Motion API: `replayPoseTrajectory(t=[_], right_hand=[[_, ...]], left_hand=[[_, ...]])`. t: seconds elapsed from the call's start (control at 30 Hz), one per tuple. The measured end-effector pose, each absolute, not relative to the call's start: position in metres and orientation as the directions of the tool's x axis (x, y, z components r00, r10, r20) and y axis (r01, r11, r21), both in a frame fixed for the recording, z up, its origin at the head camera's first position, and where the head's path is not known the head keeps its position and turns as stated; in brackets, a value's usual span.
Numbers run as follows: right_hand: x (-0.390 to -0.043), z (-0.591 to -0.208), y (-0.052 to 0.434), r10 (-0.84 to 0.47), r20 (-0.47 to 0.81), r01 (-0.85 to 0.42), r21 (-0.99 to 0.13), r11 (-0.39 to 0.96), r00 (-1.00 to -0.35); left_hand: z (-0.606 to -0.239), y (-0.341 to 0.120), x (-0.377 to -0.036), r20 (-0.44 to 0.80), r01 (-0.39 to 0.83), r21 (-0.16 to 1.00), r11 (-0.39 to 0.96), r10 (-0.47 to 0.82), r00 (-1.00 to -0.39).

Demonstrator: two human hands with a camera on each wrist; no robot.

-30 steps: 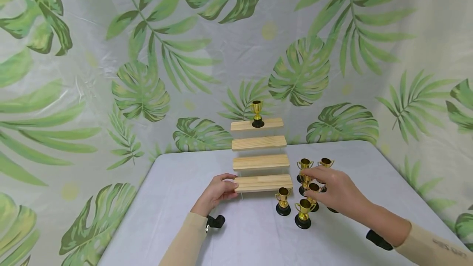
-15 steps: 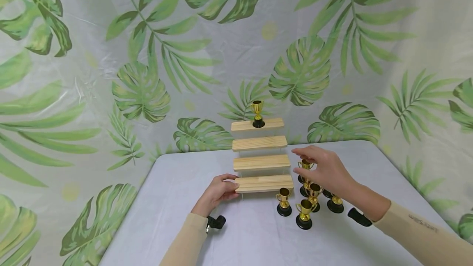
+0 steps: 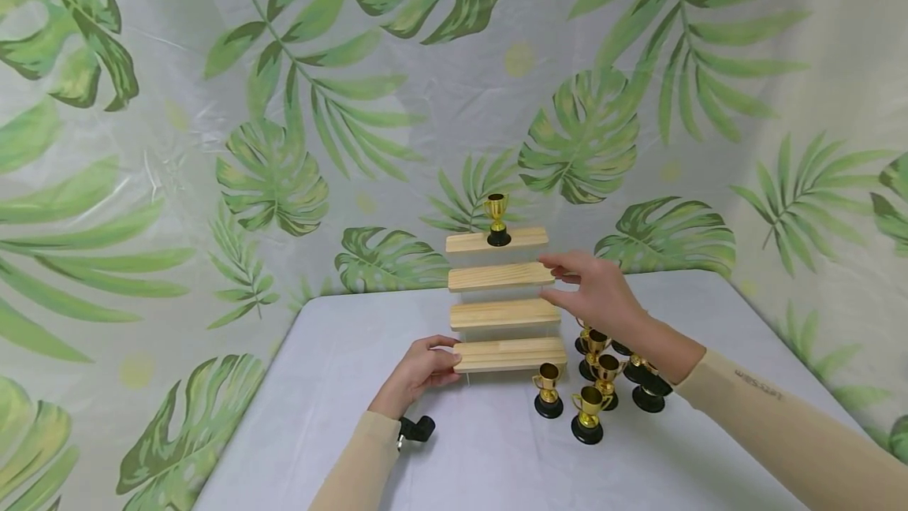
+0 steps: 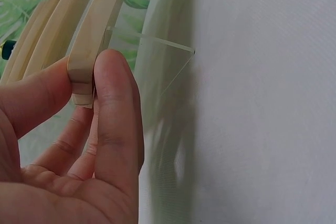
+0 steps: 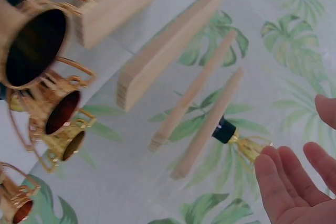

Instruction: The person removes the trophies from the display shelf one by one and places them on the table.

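Note:
My left hand (image 3: 420,369) pinches the left end of the lowest board of a stepped wooden display stand (image 3: 507,354). In the left wrist view, thumb and fingers (image 4: 113,114) lie on either face of that board. Beside the right ends of the middle boards, my right hand (image 3: 594,290) hovers with thumb and fingers apart, and nothing shows between them. A small gold trophy cup (image 3: 497,210) with a black base stands on the top board. In the right wrist view, the fingers (image 5: 275,182) appear close to that trophy (image 5: 247,145).
Several more trophy cups stand on the white-covered table (image 3: 340,337), right of the stand. The closest are a front trophy (image 3: 588,413) and one by the lowest board (image 3: 548,389). Behind rises a leaf-patterned cloth (image 3: 383,101).
My right hand has moved up and left from above the trophy group to the stand's right side, its fingers staying apart. The left hand keeps its hold on the lowest board.

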State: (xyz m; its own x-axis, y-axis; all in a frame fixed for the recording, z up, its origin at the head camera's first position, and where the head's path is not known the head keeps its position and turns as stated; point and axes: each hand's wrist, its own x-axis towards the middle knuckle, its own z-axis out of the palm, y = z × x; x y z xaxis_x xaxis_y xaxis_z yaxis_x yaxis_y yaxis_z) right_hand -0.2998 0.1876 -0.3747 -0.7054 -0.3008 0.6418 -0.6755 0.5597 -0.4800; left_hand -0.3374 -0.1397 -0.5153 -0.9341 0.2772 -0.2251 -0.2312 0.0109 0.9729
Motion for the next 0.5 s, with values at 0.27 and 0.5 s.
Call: replayPoseTrajectory(t=[0.27,0.5], right_hand=[[-0.320,-0.361,0.176,-0.280,0.651,-0.679,-0.510,0.528,-0.706],[-0.336,-0.350,0.170,-0.252,0.643,-0.658,-0.528,0.537,-0.723]], left_hand=[[-0.515,-0.140,-0.338,-0.229,-0.237,0.972,0.006,0.281,-0.932],[-0.516,-0.140,-0.339,-0.230,-0.236,0.972,0.011,0.272,-0.934]])
